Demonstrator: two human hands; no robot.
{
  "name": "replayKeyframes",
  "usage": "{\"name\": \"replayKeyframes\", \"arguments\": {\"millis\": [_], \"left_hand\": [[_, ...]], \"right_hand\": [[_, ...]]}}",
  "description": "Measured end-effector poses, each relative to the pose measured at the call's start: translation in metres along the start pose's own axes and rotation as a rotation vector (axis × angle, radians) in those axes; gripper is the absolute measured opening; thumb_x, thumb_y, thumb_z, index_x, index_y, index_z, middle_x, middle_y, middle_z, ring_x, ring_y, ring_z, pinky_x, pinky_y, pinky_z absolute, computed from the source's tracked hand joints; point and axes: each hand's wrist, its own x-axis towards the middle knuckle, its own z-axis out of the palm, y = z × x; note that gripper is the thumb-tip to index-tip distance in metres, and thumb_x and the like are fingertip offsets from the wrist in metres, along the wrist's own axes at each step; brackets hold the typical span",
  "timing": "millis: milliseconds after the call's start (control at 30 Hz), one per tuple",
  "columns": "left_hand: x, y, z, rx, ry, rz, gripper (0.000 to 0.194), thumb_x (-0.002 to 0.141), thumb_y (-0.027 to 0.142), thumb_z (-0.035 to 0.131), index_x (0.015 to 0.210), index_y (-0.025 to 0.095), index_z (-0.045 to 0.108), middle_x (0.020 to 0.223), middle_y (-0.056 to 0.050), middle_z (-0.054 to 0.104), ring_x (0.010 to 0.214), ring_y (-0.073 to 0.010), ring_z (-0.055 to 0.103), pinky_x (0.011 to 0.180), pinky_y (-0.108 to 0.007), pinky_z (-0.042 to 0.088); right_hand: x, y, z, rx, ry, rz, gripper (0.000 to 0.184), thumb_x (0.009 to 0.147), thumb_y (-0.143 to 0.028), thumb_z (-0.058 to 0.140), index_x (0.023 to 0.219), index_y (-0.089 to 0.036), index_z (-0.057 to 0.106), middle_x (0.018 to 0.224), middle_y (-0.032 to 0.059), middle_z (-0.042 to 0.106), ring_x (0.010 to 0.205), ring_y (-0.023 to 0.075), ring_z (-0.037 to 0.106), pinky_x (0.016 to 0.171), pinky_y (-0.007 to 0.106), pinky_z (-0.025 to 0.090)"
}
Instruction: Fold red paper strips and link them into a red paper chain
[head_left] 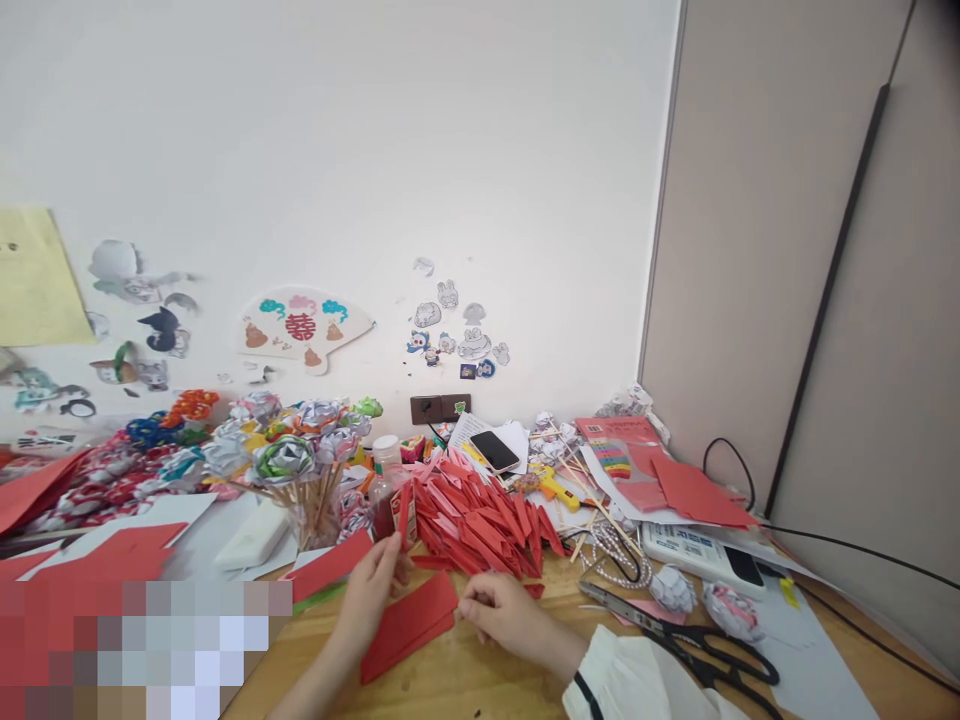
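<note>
My left hand [379,580] pinches a narrow folded red paper strip [405,512], which stands upright above the fingertips. Beneath and to the right of that hand, red paper rectangles [411,628] lie stacked on the wooden table [457,680]. My right hand [499,610] is closed with curled fingers beside the right edge of the stack; whether anything small is between them is hidden. Just beyond both hands spreads a heap of folded red paper pieces [480,515], with some pink ones among them.
Black-handled scissors [686,635] lie at the right, near crumpled paper balls [673,588] and bead strings [611,555]. Behind the heap are a phone [495,452] and a yellow glue gun [556,488]. Paper flowers [289,460] on sticks stand at the left.
</note>
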Motion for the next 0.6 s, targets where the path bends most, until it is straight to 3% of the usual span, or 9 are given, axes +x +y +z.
{"name": "replayKeyframes", "arguments": {"millis": [67, 167, 267, 400, 500, 600], "left_hand": [[-0.002, -0.003, 0.003, 0.268, -0.083, 0.128, 0.040, 0.068, 0.051, 0.043, 0.068, 0.015, 0.059, 0.069, -0.005, 0.062, 0.068, -0.0206, 0.056, 0.064, -0.030, 0.043], [-0.008, -0.010, 0.010, 0.539, -0.311, 0.314, 0.028, 0.068, 0.038, 0.050, 0.083, 0.019, 0.064, 0.098, -0.008, 0.061, 0.095, -0.0230, 0.051, 0.086, -0.032, 0.035], [-0.012, -0.015, 0.014, 0.679, -0.412, 0.315, 0.036, 0.063, 0.031, 0.056, 0.098, 0.021, 0.060, 0.110, -0.007, 0.055, 0.102, -0.0233, 0.047, 0.088, -0.032, 0.033], [-0.012, -0.015, 0.012, 0.713, -0.463, 0.331, 0.034, 0.066, 0.028, 0.053, 0.098, 0.022, 0.059, 0.111, -0.006, 0.055, 0.102, -0.0216, 0.046, 0.088, -0.030, 0.033], [-0.012, -0.012, 0.012, 0.706, -0.488, 0.368, 0.023, 0.071, 0.028, 0.046, 0.085, 0.020, 0.063, 0.101, -0.005, 0.059, 0.095, -0.0197, 0.050, 0.084, -0.028, 0.035], [-0.011, -0.011, 0.013, 0.689, -0.492, 0.392, 0.026, 0.076, 0.029, 0.039, 0.076, 0.019, 0.063, 0.090, -0.005, 0.062, 0.085, -0.0178, 0.053, 0.078, -0.026, 0.037]], "right_hand": [[0.001, 0.000, 0.001, 0.011, 0.011, 0.002, 0.015, 0.076, -0.025, 0.045, 0.067, -0.014, 0.052, 0.049, -0.0043, 0.045, 0.044, 0.0067, 0.041, 0.043, 0.016, 0.029], [0.001, -0.002, 0.001, 0.017, 0.012, 0.005, 0.012, 0.074, -0.021, 0.045, 0.068, -0.014, 0.053, 0.050, -0.0043, 0.045, 0.045, 0.0069, 0.042, 0.042, 0.016, 0.030], [0.002, -0.003, 0.000, -0.011, 0.016, 0.005, 0.011, 0.073, -0.019, 0.045, 0.067, -0.014, 0.054, 0.050, -0.0043, 0.045, 0.046, 0.0071, 0.043, 0.044, 0.016, 0.030], [0.002, 0.001, 0.001, -0.073, 0.022, -0.011, 0.013, 0.073, -0.019, 0.046, 0.065, -0.014, 0.054, 0.049, -0.0042, 0.045, 0.047, 0.0074, 0.043, 0.045, 0.016, 0.030], [0.002, 0.004, 0.001, -0.086, 0.013, -0.015, 0.014, 0.073, -0.019, 0.045, 0.064, -0.014, 0.055, 0.049, -0.0043, 0.045, 0.047, 0.0073, 0.042, 0.045, 0.016, 0.029], [0.001, 0.004, 0.001, -0.084, 0.007, -0.014, 0.014, 0.074, -0.019, 0.045, 0.066, -0.015, 0.055, 0.049, -0.0046, 0.045, 0.046, 0.0070, 0.042, 0.045, 0.016, 0.029]]}}
